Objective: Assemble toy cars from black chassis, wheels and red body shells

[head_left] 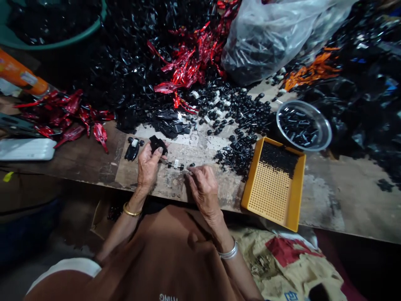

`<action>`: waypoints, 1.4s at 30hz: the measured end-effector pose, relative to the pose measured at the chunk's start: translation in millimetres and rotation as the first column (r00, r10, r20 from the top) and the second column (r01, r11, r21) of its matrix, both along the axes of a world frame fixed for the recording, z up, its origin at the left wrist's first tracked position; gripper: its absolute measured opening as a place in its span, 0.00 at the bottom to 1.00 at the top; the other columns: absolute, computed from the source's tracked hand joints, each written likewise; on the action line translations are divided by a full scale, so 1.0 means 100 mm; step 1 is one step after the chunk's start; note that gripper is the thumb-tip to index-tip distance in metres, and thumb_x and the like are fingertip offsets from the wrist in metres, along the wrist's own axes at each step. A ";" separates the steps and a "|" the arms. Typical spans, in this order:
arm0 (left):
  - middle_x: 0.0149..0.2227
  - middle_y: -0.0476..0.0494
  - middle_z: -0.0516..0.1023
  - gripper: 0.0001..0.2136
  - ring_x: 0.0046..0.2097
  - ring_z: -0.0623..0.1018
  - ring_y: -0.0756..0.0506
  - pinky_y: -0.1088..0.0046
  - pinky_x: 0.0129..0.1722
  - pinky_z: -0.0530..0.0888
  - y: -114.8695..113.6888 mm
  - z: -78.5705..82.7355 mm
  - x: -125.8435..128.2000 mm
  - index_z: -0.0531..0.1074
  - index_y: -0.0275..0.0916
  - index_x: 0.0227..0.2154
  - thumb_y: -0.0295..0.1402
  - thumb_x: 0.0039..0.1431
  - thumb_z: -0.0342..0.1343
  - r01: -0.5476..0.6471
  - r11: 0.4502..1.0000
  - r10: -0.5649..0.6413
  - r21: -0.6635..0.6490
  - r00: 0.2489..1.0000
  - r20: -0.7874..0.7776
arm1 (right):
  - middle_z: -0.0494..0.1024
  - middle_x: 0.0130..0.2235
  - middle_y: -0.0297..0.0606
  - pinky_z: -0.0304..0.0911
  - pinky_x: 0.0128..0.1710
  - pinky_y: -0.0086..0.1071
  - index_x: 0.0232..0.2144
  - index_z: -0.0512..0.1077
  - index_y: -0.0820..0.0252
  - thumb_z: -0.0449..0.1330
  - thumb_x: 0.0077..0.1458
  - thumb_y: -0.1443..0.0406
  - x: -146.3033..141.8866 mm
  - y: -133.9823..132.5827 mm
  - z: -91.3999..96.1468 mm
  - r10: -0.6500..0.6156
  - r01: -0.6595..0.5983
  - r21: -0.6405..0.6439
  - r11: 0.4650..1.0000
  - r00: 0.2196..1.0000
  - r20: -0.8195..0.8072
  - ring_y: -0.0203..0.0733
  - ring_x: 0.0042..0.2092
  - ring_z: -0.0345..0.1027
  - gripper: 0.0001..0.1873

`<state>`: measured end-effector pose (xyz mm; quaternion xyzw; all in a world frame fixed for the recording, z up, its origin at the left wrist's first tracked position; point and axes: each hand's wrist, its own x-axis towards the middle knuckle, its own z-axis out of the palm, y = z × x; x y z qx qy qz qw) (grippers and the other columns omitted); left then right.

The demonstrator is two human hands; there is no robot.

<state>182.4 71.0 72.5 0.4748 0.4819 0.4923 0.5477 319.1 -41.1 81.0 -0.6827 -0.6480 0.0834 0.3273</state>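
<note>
My left hand [148,167] grips a black plastic toy car body [158,145] between thumb and fingers, raised a little above the board. Just right of it a wheel-and-axle set with a white block [176,165] lies on the wood. My right hand [204,184] is closed, its fingertips at a small black wheel piece [192,165] that they partly hide. Left of my left hand, another black car body [131,149] rests on the board with wheels and a white block on it.
Behind my hands lie heaps of black wheel axles [250,108], red shells [188,67] and black bodies [169,123]. To the right are a yellow perforated tray [247,188] and a clear tub of pins [327,133]. A plastic bag [266,46] stands behind; a green basin [102,21] is far left.
</note>
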 end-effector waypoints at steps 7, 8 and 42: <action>0.34 0.42 0.80 0.18 0.35 0.79 0.45 0.75 0.25 0.75 -0.17 0.12 -0.30 0.72 0.35 0.37 0.37 0.43 0.66 0.111 0.965 -0.072 -0.239 0.984 0.164 | 0.75 0.37 0.42 0.52 0.41 0.39 0.37 0.72 0.60 0.53 0.59 0.70 -0.11 0.36 0.04 0.122 -0.085 -0.154 0.984 0.961 0.250 0.48 0.41 0.58 0.08; 0.34 0.42 0.80 0.18 0.35 0.79 0.45 0.75 0.26 0.75 -0.19 0.12 -0.33 0.72 0.35 0.37 0.36 0.43 0.66 0.115 0.958 -0.070 -0.264 0.982 0.177 | 0.74 0.35 0.42 0.51 0.41 0.39 0.35 0.71 0.60 0.53 0.59 0.71 -0.12 0.38 0.04 0.123 -0.079 -0.165 0.983 0.953 0.278 0.48 0.39 0.58 0.07; 0.23 0.47 0.76 0.15 0.23 0.75 0.52 0.83 0.17 0.69 -0.23 0.11 -0.04 0.75 0.31 0.26 0.30 0.35 0.71 0.324 0.790 0.034 -0.520 0.824 0.565 | 0.74 0.34 0.32 0.66 0.37 0.30 0.33 0.70 0.57 0.66 0.48 0.61 -0.29 0.40 0.02 -0.070 0.091 -0.027 0.996 0.517 -0.853 0.35 0.35 0.68 0.11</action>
